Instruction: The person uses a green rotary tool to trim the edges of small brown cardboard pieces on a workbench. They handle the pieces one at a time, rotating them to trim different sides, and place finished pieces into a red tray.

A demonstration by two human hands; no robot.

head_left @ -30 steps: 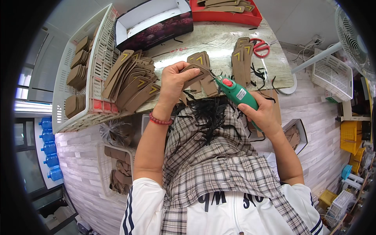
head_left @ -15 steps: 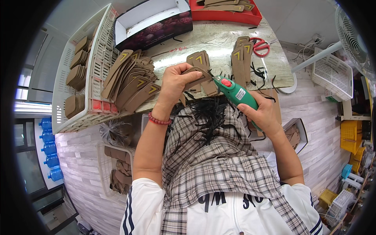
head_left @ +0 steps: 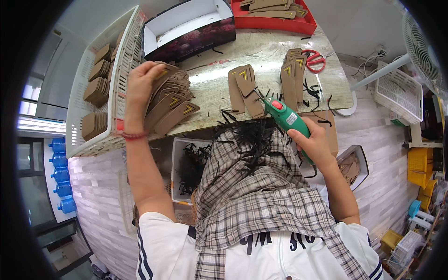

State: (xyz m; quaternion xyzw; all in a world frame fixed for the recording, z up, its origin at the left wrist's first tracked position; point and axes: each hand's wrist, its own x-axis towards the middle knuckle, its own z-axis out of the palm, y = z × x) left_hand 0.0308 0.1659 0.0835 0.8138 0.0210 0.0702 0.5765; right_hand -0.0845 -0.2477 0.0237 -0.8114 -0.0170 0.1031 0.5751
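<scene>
My right hand (head_left: 313, 142) grips a green rotary tool (head_left: 283, 115) with a red button, its tip pointing at a small stack of brown cardboard pieces (head_left: 244, 87) on the worktable (head_left: 268, 51). My left hand (head_left: 141, 84) has reached left onto a fanned pile of brown pieces with yellow chevron marks (head_left: 171, 101), fingers curled over the top piece. Whether it has a piece pinched I cannot tell. Black strip scraps (head_left: 252, 135) lie on the plaid cloth (head_left: 254, 196) over my lap.
A white lattice basket (head_left: 100, 88) of brown pieces stands at the left. A dark open box (head_left: 189, 29) and a red tray (head_left: 275, 14) sit at the back. Red scissors (head_left: 314, 59) lie beside another stack (head_left: 293, 74). A bin of black scraps (head_left: 191, 165) is below.
My left hand left the piece at the tool tip and moved left to the fanned pile. The brown piece now lies on the middle stack. The tool stays in my right hand.
</scene>
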